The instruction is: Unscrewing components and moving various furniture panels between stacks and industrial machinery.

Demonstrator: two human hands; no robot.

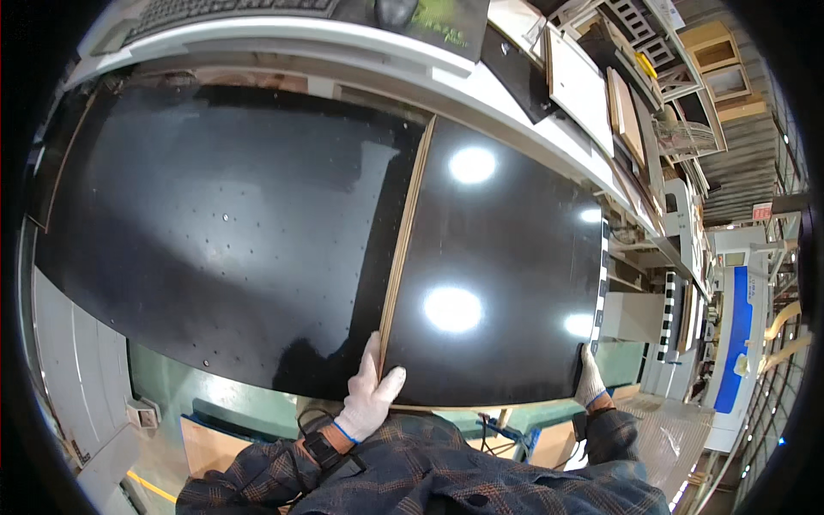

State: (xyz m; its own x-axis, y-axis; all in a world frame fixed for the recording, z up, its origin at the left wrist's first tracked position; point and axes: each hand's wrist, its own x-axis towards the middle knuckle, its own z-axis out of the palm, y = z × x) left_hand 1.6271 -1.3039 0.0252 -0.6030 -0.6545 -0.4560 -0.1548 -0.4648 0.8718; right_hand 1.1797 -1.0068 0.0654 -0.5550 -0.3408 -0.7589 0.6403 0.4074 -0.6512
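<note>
Head view: looking down over a black work surface, with the person's plaid sleeves at the lower edge.
Left hand [371, 396]: in a white knit glove, wrapped over the near left corner of the glossy black panel [498, 275]; thumb on top of the panel, fingers running up along its pale raw edge, closed on the corner.
Right hand [589, 380]: also in a white glove, gripping the panel's near right corner; the fingers curl over the edge, though how tightly they close cannot be told.
Panel position: lying flat on the right half of the black table [223, 215], its near edge just in front of the person's chest, its left edge showing a light wood-coloured core.
Panel surface: shiny, with four bright reflections of ceiling lights.
Table: matte black and dotted with small holes, stretching away to the left of the panel.
Beyond the table: a white ledge [343, 43] carrying a keyboard [232, 9] and a mouse [396, 10] on a dark mat.
Far right: stacked light boards [592, 86] and wooden frames [712, 51].
</note>
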